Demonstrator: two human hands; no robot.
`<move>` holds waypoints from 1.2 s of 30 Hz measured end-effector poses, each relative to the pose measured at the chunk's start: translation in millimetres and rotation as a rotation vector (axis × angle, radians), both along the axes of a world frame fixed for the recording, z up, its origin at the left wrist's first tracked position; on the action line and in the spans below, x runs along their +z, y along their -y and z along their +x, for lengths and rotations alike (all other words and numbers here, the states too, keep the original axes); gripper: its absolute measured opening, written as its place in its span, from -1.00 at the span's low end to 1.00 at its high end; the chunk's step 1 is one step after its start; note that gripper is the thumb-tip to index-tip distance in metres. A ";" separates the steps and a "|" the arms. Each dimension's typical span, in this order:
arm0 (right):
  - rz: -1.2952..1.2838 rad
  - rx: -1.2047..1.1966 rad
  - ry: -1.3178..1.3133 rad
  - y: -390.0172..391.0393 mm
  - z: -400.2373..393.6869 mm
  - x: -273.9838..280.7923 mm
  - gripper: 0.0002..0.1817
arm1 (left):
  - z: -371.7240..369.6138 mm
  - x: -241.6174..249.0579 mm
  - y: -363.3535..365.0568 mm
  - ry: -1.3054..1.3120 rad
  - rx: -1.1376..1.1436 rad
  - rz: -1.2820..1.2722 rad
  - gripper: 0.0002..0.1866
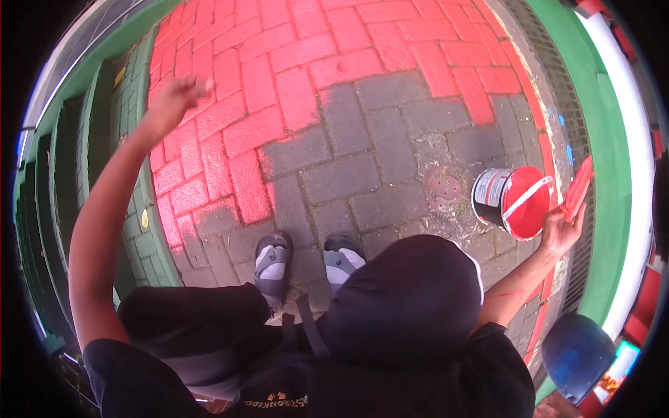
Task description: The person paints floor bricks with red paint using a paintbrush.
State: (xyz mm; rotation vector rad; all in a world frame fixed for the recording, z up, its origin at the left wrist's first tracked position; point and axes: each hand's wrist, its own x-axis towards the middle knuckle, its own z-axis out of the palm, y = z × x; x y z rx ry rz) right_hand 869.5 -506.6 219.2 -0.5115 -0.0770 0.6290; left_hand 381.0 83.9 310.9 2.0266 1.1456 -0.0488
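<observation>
My left hand (174,104) is raised on the left above the painted bricks, its fingers curled in and slightly blurred, with nothing visible in them. On the right, my right hand (559,233) grips a narrow object coated in red paint, which looks like a paintbrush (578,182) pointing up and away. Red smears mark that forearm. Just left of this hand is a paint bucket (491,198) with a black and white label, a white handle across its mouth and red paint inside. Bright red paint (306,42) covers the far paving bricks, ending in a stepped edge.
Unpainted grey bricks (341,177) lie before my sandalled feet (272,261). A round drain cover (444,191) sits left of the bucket. Green steps (66,160) border the left; a metal grate (582,111) and green kerb (613,139) border the right. A dark rounded object (577,355) is lower right.
</observation>
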 end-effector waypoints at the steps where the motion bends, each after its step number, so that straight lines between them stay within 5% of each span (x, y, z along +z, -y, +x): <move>1: 0.008 0.010 0.008 -18.9 6.2 8.0 -0.64 | -34.1 -1.7 4.5 -0.035 -0.010 -0.034 -0.64; 6: 0.001 0.248 0.037 -131.1 18.6 72.7 -0.67 | -173.0 -19.6 50.5 -0.188 0.013 -0.210 -0.81; 9: -0.217 0.331 0.298 -201.2 13.8 105.1 -0.72 | -224.6 -55.3 92.5 -0.202 -0.007 -0.298 -0.89; 11: -0.391 0.168 0.400 -247.0 -2.9 121.5 -0.79 | -257.6 -102.8 132.7 -0.093 0.323 -0.482 -0.88; 12: -0.389 0.308 0.396 -256.3 15.2 116.9 -0.80 | -271.5 -129.3 147.6 -0.085 0.281 -0.523 -0.88; 14: -0.435 0.441 0.411 -281.5 29.2 92.8 -0.83 | -303.7 -193.2 187.0 -0.048 0.306 -0.606 -0.87; 17: -0.432 0.646 0.338 -327.1 -16.1 55.7 -0.83 | -326.0 -244.9 235.6 -0.060 0.056 -0.577 -0.91; 18: -0.544 0.503 0.312 -341.6 -43.3 39.7 -0.81 | -321.0 -239.1 249.4 -0.073 0.161 -0.627 -0.91; 23: -0.802 0.537 0.290 -370.2 -67.8 -103.7 -0.68 | -326.6 -224.9 274.5 -0.092 0.297 -0.579 -0.73; 27: -0.742 0.375 0.127 -395.5 -135.4 -156.9 -0.64 | -324.4 -218.9 280.3 -0.077 0.468 -0.786 -0.78; 31: -0.741 0.467 0.244 -419.7 -170.3 -184.5 -0.68 | -327.5 -225.1 291.1 -0.021 0.493 -1.031 -0.73; 36: -0.888 0.194 0.865 -414.6 -93.6 -206.4 -0.82 | -321.1 -227.1 291.2 -0.054 0.556 -1.130 -0.70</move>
